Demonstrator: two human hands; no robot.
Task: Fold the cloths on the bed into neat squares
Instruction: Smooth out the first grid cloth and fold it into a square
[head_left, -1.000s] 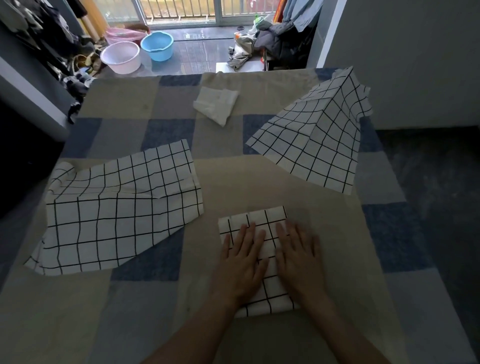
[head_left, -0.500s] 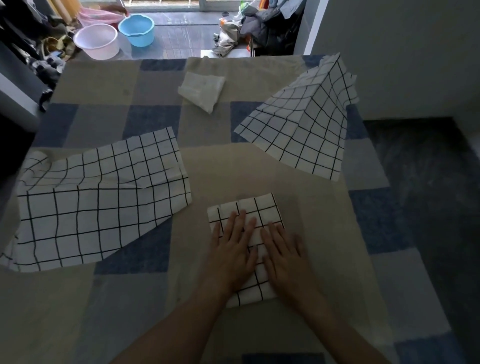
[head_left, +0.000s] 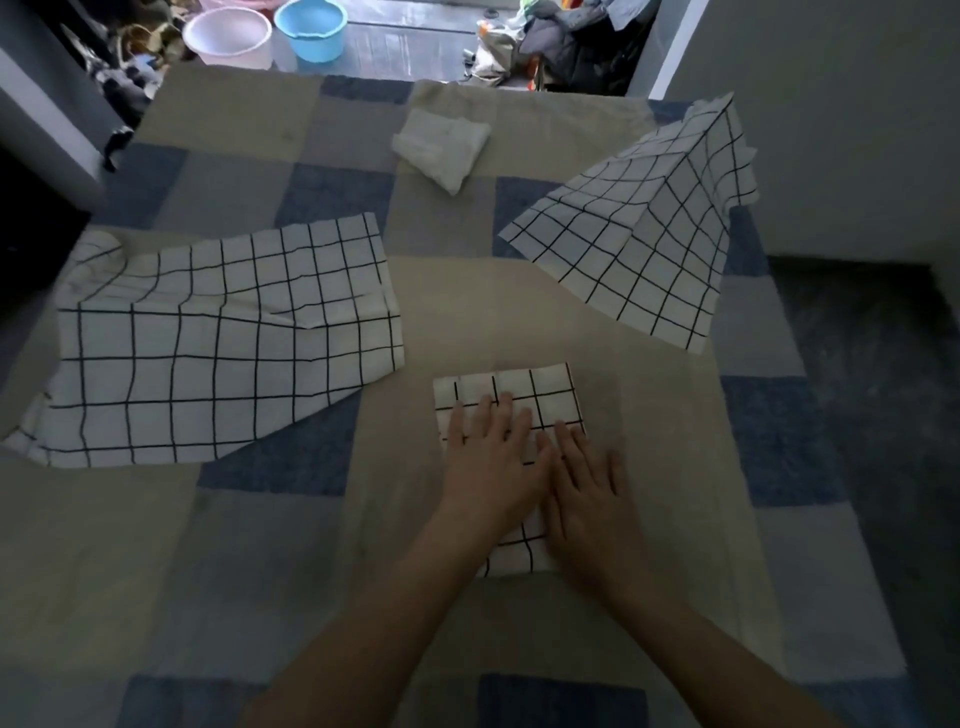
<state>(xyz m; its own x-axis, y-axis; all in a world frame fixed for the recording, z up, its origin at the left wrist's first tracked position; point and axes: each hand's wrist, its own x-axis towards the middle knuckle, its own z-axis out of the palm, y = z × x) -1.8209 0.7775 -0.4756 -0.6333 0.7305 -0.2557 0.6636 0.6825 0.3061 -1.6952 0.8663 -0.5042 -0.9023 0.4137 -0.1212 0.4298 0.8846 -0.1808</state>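
A small folded white cloth with a black grid (head_left: 511, 395) lies on the bed (head_left: 260, 545) in front of me. My left hand (head_left: 491, 465) rests flat on it, fingers spread. My right hand (head_left: 584, 491) lies flat beside it on the cloth's right part, fingers apart. A large unfolded grid cloth (head_left: 208, 348) is spread at the left. Another unfolded grid cloth (head_left: 649, 234) lies at the back right, its far corner draped up at the wall. A small plain white folded cloth (head_left: 441, 145) sits at the back middle.
The bed's cover is a blue, grey and beige check. Its right edge drops to dark floor (head_left: 872, 364). Beyond the far edge stand a pink basin (head_left: 228, 39) and a blue basin (head_left: 311, 26), with a heap of clothes (head_left: 561, 41) by the wall.
Both hands slid a little toward me along the folded cloth, uncovering more of its far end. The camera view tilted down and shifted.
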